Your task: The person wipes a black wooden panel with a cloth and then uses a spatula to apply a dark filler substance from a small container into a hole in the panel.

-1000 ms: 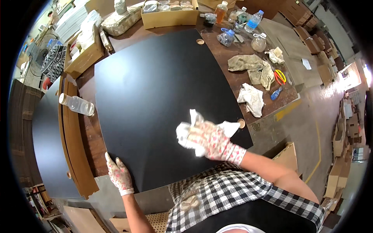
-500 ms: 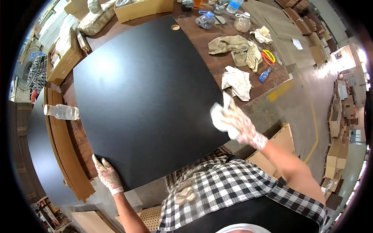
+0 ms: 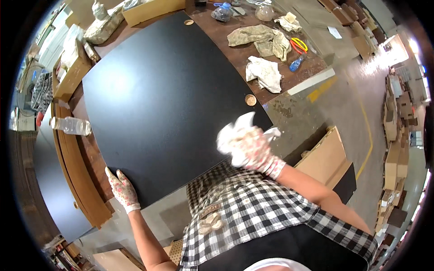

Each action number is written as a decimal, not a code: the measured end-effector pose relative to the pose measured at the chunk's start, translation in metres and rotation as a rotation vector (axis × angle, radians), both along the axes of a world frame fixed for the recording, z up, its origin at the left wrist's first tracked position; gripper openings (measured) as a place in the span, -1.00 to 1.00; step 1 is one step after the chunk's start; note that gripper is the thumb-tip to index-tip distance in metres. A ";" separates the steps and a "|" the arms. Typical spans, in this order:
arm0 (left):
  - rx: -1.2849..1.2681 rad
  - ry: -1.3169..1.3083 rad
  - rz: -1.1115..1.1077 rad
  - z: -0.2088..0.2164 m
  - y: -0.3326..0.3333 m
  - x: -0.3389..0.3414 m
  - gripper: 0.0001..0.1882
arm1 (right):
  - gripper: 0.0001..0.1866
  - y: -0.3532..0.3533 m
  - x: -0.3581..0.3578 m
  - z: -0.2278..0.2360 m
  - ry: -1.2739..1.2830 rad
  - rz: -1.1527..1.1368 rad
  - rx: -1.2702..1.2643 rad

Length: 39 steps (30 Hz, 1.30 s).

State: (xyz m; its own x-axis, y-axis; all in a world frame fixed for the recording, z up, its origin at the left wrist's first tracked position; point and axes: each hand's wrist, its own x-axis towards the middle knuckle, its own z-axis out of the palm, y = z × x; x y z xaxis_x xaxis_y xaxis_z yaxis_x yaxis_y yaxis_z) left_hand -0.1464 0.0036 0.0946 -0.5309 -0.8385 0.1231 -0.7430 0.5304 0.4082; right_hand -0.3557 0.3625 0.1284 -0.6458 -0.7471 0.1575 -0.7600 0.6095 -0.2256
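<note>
A large black panel (image 3: 167, 108) lies flat on the brown worktable, with a round bare-wood hole (image 3: 251, 100) by its right edge and another (image 3: 188, 22) at its far corner. My right hand (image 3: 253, 151), in a white patterned glove, is closed on a white cloth (image 3: 233, 135) over the panel's near right part; motion blurs it slightly. My left hand (image 3: 123, 189), gloved alike, rests at the near left corner, its fingers stretched along the edge and thumb apart. A clear bottle (image 3: 71, 126) lies on its side just beyond the panel's left edge.
On the table's right lie a white rag (image 3: 264, 74), a greenish rag (image 3: 262, 39), red-and-yellow-handled pliers (image 3: 299, 45) and a blue-handled tool (image 3: 296, 63). Plastic jars (image 3: 221, 12) stand farther back. Cardboard boxes (image 3: 72, 74) and stacked panels (image 3: 58, 176) border the left side.
My right hand has swept left and nearer to me with the cloth, uncovering the hole by the right edge. My left hand stays at the corner. The view has shifted slightly.
</note>
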 end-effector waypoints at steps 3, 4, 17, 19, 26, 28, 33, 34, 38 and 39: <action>-0.024 -0.004 -0.026 -0.003 0.000 -0.005 -0.44 | -0.88 0.077 -0.064 -0.021 0.333 -0.274 0.068; -0.074 -0.024 -0.016 -0.005 -0.003 -0.001 -0.45 | -0.83 0.089 -0.094 -0.011 0.154 -0.243 0.162; -0.053 0.040 -0.027 -0.004 0.007 -0.006 -0.45 | -0.83 0.029 -0.128 -0.005 0.117 -0.336 0.159; -0.060 0.065 -0.004 0.004 0.006 -0.012 -0.45 | -0.84 0.019 -0.161 0.026 0.344 -0.059 -0.258; -0.035 0.012 0.044 0.008 0.006 -0.003 -0.44 | -0.60 -0.049 -0.144 -0.018 0.317 0.002 0.121; -0.015 0.004 0.035 0.008 0.010 -0.011 -0.44 | -0.47 -0.036 -0.218 -0.026 0.207 -0.006 0.182; -0.091 -0.017 0.055 0.003 0.008 -0.003 -0.45 | -0.72 -0.016 -0.218 -0.026 0.055 0.058 -0.122; -0.036 -0.031 0.084 0.010 0.012 -0.008 -0.45 | -0.69 -0.004 -0.205 -0.023 -0.011 0.025 -0.116; -0.049 -0.047 0.095 0.010 0.009 -0.003 -0.47 | -0.60 -0.030 -0.213 -0.001 0.102 0.110 -0.063; -0.042 -0.046 0.090 0.010 0.009 -0.005 -0.47 | -0.60 -0.049 -0.231 0.001 0.155 0.127 -0.093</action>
